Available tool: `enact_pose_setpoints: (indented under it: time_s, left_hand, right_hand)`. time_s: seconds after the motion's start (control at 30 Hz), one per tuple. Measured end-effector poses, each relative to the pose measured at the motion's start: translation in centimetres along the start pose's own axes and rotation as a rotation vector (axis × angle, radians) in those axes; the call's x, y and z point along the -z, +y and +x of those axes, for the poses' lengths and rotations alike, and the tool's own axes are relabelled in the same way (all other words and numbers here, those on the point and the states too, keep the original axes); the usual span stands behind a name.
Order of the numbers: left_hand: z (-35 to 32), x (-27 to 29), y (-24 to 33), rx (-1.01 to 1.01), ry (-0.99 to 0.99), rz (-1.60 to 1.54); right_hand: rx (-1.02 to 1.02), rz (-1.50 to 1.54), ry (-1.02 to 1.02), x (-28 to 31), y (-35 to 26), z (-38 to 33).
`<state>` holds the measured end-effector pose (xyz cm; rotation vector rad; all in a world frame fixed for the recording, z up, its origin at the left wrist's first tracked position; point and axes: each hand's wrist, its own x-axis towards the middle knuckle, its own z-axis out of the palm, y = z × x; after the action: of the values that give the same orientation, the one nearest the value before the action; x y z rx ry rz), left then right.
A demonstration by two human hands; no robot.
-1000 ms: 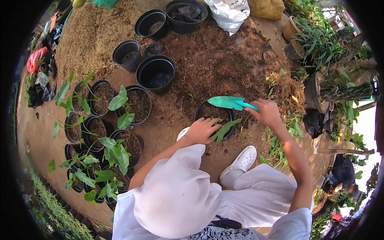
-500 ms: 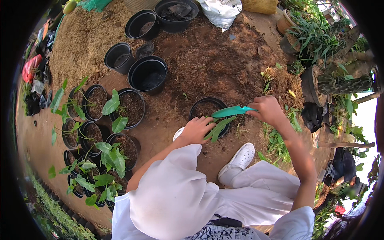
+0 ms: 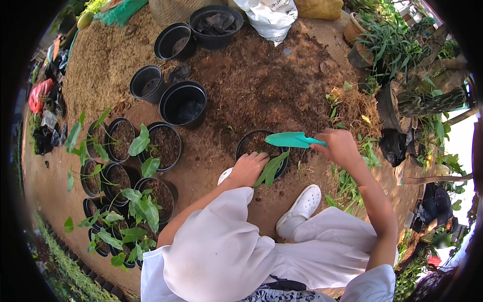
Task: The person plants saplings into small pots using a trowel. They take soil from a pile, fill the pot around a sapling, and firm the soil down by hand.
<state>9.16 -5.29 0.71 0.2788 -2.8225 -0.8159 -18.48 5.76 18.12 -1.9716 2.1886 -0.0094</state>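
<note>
In front of me a black plastic pot (image 3: 242, 146) with dark soil in it stands on the ground. A seedling with long green leaves (image 3: 272, 168) leans over its near rim. My left hand (image 3: 249, 169) reaches over the pot's left side, its fingers bent and closed at the seedling; the exact pinch is hidden. A turquoise hand trowel (image 3: 288, 139) is in my right hand (image 3: 338, 146), which grips its handle at the right. The trowel's blade points left over the pot, tilted, with no soil plainly seen on it.
Potted leafy plants (image 3: 146, 206) crowd the left. Beyond them stand black pots (image 3: 183, 103) without plants. Loose dark soil (image 3: 282, 85) spreads ahead, with a white sack (image 3: 269, 20) behind it and a husk heap (image 3: 105, 65) at far left. Dry roots (image 3: 357, 108) and plants line the right.
The trowel's blade has turned so its broad face shows more, and its tip lies slightly left. My left hand stays by the seedling. The whole view has shifted a little.
</note>
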Motion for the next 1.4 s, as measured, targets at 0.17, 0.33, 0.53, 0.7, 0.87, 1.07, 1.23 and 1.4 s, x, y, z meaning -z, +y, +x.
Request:
enact_pose_setpoints:
  time_s: [0.17, 0.33, 0.53, 0.7, 0.87, 1.07, 1.23, 1.4]
  left_hand:
    - [0.0, 1.8, -0.5, -0.016, 0.096, -0.247]
    - [-0.4, 1.6, -0.5, 0.032, 0.042, -0.282]
    - [-0.5, -0.1, -1.3, -0.048, 0.177, -0.232]
    - [-0.7, 0.2, -1.2, -0.105, 0.244, -0.269]
    - [-0.7, 0.3, -1.3, -0.051, 0.236, -0.258]
    - [-0.9, 0.5, -1.2, -0.030, 0.261, -0.397]
    - [-0.5, 0.5, -2.0, 0.024, 0.256, -0.390]
    - [-0.1, 2.5, -1.4, 0.018, 0.233, -0.199]
  right_hand:
    - [-0.016, 0.002, -0.053, -0.1, 0.0, -0.2]
    - [-0.023, 0.134, -0.017, -0.7, -0.5, 0.0]
    - [0.043, 0.294, -0.099, -3.1, -0.7, 2.8]
    - [0.016, 0.190, -0.266, -5.5, -0.8, 3.8]
    - [-0.048, 0.174, -0.318, -2.8, -1.3, 2.9]
    - [-0.104, 0.228, -0.402, 1.5, -2.8, 0.9]
    - [-0.044, 0.286, -0.302, -0.8, -3.9, 0.2]
    - [-0.136, 0.257, -0.355, -4.8, -5.1, -1.1]
